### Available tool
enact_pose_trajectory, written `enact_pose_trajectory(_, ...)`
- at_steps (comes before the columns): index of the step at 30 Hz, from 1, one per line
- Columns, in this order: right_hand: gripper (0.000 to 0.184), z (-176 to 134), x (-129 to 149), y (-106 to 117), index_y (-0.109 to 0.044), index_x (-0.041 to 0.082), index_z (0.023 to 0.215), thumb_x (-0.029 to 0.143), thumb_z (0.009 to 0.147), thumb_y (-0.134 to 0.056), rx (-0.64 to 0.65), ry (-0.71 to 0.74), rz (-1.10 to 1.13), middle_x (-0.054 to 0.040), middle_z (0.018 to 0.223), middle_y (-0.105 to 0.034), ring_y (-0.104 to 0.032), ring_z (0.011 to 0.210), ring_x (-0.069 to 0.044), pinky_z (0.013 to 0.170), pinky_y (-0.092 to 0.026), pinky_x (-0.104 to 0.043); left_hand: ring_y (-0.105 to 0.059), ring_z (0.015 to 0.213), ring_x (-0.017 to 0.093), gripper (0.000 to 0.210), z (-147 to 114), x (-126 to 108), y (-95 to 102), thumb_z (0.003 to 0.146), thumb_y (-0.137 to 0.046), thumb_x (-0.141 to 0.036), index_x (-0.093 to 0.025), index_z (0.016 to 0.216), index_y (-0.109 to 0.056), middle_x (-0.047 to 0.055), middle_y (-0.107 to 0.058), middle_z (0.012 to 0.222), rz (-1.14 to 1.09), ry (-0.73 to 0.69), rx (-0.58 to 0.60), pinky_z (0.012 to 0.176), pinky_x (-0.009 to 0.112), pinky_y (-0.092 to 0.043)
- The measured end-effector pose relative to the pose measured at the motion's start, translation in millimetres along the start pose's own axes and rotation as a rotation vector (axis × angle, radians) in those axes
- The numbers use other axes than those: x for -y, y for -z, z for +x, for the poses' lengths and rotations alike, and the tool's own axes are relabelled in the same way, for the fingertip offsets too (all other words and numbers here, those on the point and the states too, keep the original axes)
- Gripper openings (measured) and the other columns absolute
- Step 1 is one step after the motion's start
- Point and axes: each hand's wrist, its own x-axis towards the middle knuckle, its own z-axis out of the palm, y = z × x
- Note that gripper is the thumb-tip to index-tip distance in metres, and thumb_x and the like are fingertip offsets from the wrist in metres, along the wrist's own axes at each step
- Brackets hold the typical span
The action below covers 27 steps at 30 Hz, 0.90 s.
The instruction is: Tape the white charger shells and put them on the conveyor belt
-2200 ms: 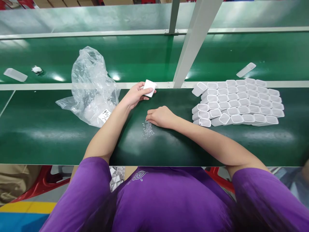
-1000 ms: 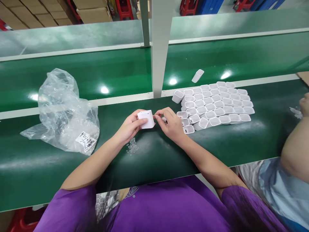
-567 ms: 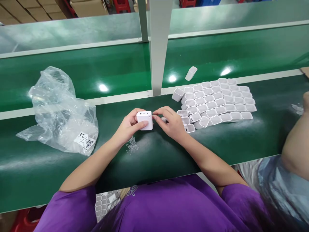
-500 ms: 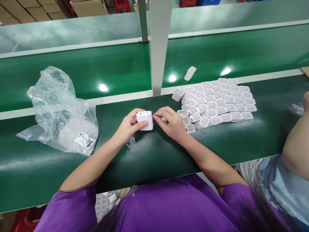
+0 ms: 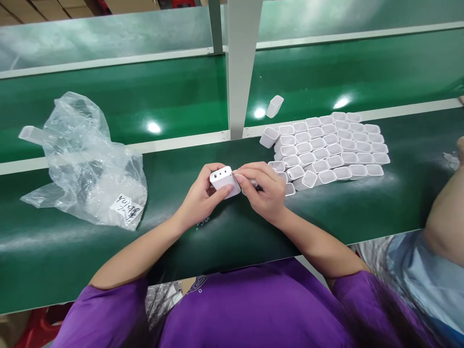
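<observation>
A crumpled clear plastic bag [image 5: 87, 164] lies on the green belt [image 5: 72, 251]; a co-worker's arm [image 5: 444, 217] at right

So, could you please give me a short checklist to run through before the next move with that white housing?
1. Left hand has a firm hold on the white housing: ok.
2. Face with the small openings turned up toward the camera: ok.
3. Right hand fingertips meet the housing's right edge: ok.
4. A small part is pinched in the right hand: cannot tell, the fingers hide it.
5. Pile of small clear parts within reach: cannot tell, mostly hidden under the left wrist.
6. Stacked white shells clear of both hands: not ok, the nearest ones sit right against the right hand.
</observation>
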Motion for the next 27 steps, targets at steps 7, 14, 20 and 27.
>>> enact_pose_trajectory(7, 0.017, -2.8, -1.7, -1.0, -0.072, 0.023, 0.100, 0.017, 0.097, -0.057, 0.000, 0.012, 0.001, -0.0036, 0.095, -0.071, -0.068, 0.084, -0.015, 0.073, -0.059, -0.028, -0.062, 0.082, 0.017, 0.042, -5.3, -0.9, -1.4, 0.085, -0.066, -0.043, -0.031, 0.124, -0.054, 0.003, -0.063, 0.110, -0.010, 0.043, 0.044, 0.069, 0.029, -0.057)
enact_pose_trajectory(14, 0.014, 0.1, -0.6, -0.9, -0.073, 0.022, 0.091, 0.016, 0.094, -0.060, -0.017, 0.011, -0.060, -0.0028, 0.089, -0.074, -0.070, 0.077, -0.013, 0.066, -0.059, -0.026, -0.065, 0.087, 0.018, 0.054, -6.1, 2.1, -1.9, 0.086, -0.066, -0.041, -0.034, 0.137, -0.049, 0.004, -0.061, 0.123, 0.053, 0.016, 0.028, 0.079, 0.031, -0.058)
enact_pose_trajectory(20, 0.016, 0.8, -3.5, 1.0, -0.074, 0.023, 0.090, 0.021, 0.096, -0.059, -0.010, -0.009, -0.100, -0.0025, 0.087, -0.073, -0.069, 0.075, -0.013, 0.065, -0.059, -0.026, -0.067, 0.092, 0.019, 0.054, -7.6, -2.6, -1.8, 0.091, -0.059, -0.040, -0.034, 0.143, -0.044, 0.007, -0.056, 0.137, 0.119, 0.001, 0.075, 0.085, 0.032, -0.057)
enact_pose_trajectory(27, 0.015, 2.0, -5.8, 2.4, -0.073, 0.022, 0.092, 0.017, 0.095, -0.059, -0.032, 0.096, -0.100, -0.0033, 0.089, -0.074, -0.070, 0.075, -0.014, 0.066, -0.060, -0.026, -0.068, 0.097, 0.019, 0.056, -7.4, 0.4, -4.9, 0.086, -0.067, -0.043, -0.028, 0.137, -0.048, 0.008, -0.058, 0.134, 0.145, -0.059, 0.046, 0.080, 0.027, -0.059)
